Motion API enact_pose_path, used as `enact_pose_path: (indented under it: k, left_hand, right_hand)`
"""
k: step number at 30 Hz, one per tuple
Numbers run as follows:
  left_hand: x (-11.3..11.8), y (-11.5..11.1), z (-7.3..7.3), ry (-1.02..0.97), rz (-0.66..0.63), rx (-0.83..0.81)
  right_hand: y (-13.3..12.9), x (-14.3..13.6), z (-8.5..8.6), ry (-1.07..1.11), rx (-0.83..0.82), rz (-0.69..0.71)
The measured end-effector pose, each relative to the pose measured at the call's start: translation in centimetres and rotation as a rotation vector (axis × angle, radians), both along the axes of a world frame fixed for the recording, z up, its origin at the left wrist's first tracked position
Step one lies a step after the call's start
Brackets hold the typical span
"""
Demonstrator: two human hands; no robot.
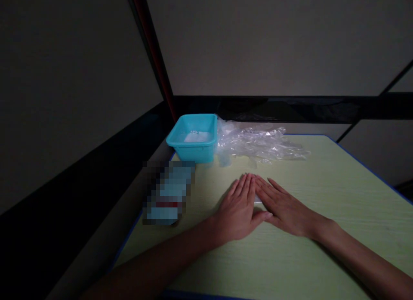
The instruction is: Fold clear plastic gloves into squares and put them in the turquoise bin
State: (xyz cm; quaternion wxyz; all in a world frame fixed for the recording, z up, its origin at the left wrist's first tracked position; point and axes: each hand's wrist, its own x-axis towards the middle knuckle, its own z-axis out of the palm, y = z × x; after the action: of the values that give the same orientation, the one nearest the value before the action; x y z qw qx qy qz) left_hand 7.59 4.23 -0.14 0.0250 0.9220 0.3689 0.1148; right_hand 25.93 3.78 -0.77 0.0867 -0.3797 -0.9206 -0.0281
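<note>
My left hand (237,211) lies flat near the middle of the table, its fingers stretched out and pointing away from me. Against its fingertips rests my right hand (287,209), also flat, with its fingers angled in to the left. Beneath and between the two hands shows a bit of a thin, pale, clear-looking piece (257,199), perhaps a plastic bag. Most of it is covered by the hands, so its shape cannot be made out. Both hands press down on it without gripping.
A turquoise plastic basin (193,153) with whitish sheets (196,137) inside stands at the back left. To its right, crumpled clear plastic bags (258,143) spread out. A blurred-out phone-like object (171,192) lies at the left edge of the pale green table (322,175). Walls close off the left and back.
</note>
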Motion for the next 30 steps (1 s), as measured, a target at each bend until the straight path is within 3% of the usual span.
enact_pose_path:
  k: [12, 23, 30]
  left_hand:
    - [0.2, 0.1, -0.2, 0.051, 0.006, 0.020]
    - [0.3, -0.3, 1.0, 0.110, 0.029, 0.012]
    - [0.2, -0.3, 0.7, 0.108, 0.020, 0.029]
  right_hand:
    - [-0.1, -0.1, 0.2, -0.004, 0.007, 0.000]
    - [-0.2, -0.2, 0.3, -0.018, 0.040, 0.008]
    - [-0.2, -0.1, 0.3, -0.032, 0.022, -0.005]
